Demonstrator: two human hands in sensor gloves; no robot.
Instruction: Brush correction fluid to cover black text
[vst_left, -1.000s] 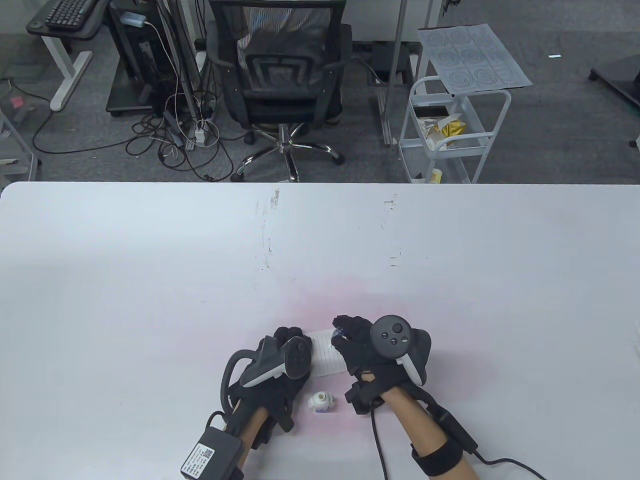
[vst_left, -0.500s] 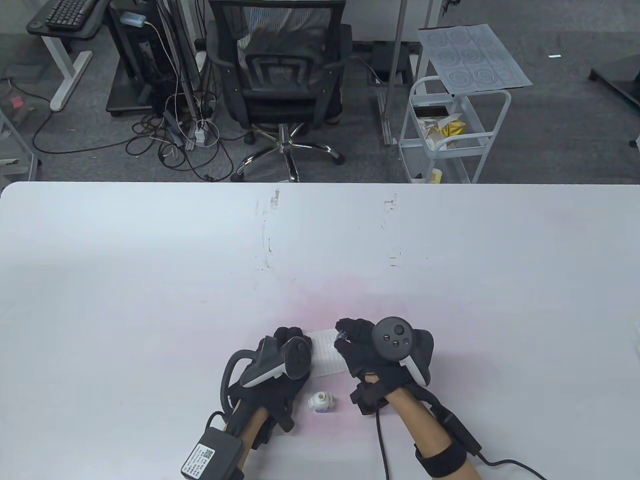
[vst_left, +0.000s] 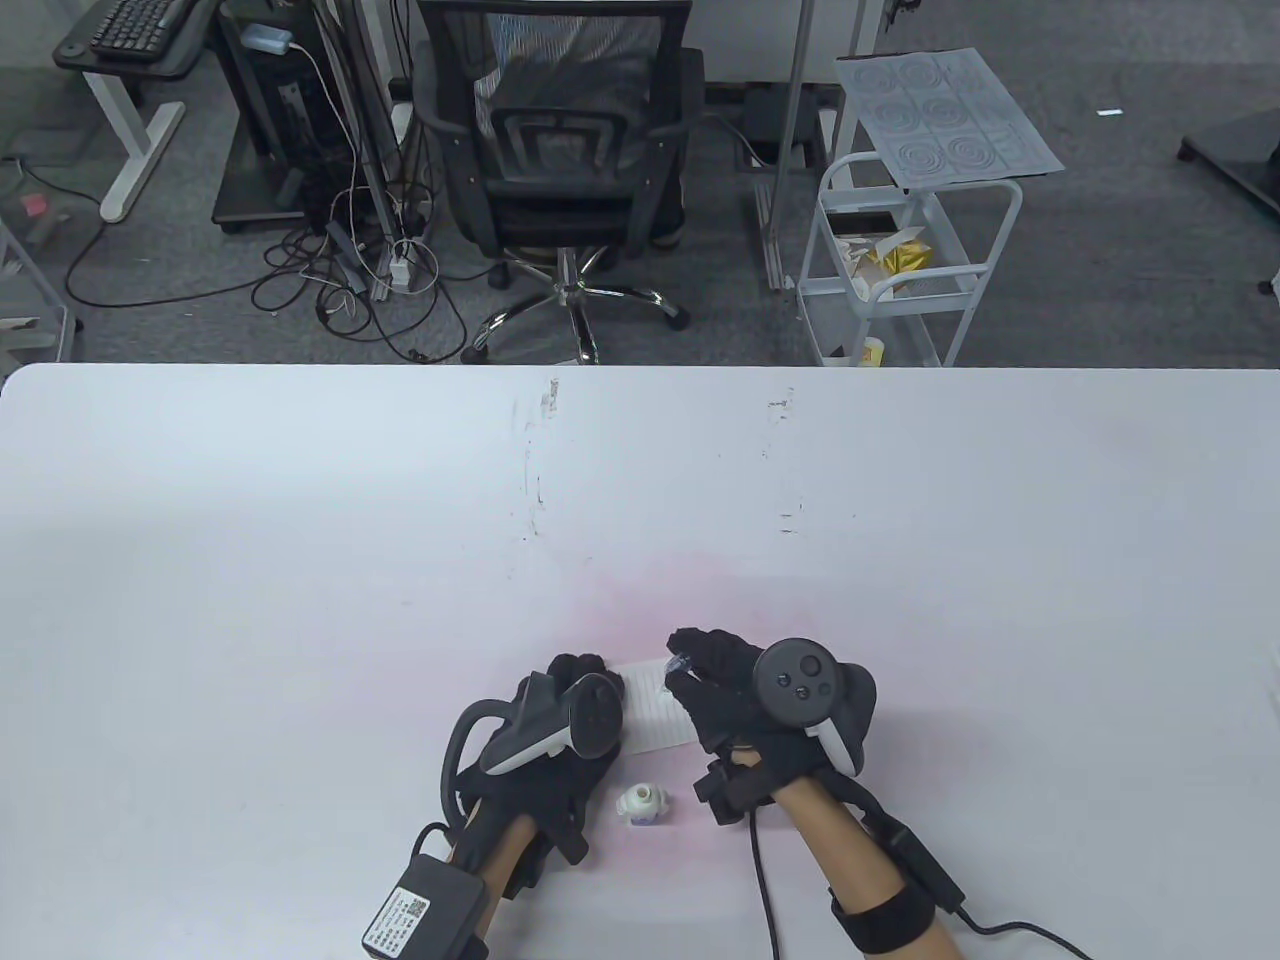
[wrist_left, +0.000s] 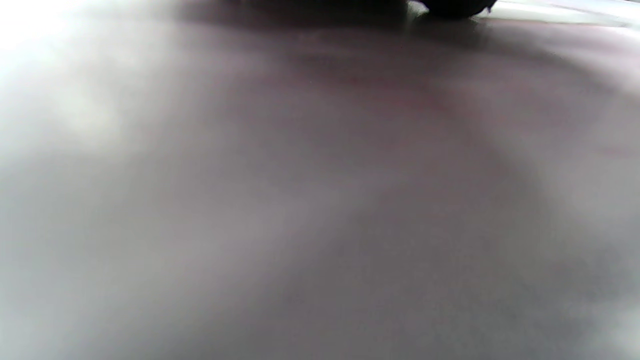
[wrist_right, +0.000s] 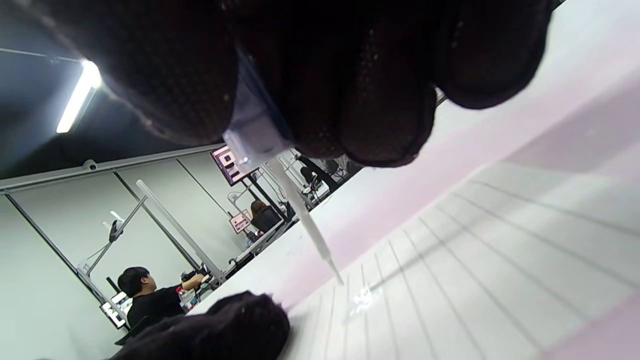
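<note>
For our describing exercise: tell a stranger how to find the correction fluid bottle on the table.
On the white table, look between the left hand and right hand, nearer the front edge than the lined paper. The correction fluid bottle is the small white, uncapped thing there, touched by neither hand.

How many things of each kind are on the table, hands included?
Hands: 2, left and right
Paper: 1
Bottle: 1
Brush: 1
Total: 5

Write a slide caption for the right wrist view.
Right hand pinches the correction-fluid brush cap, its thin applicator tipped toward a wet patch on the lined paper.
</note>
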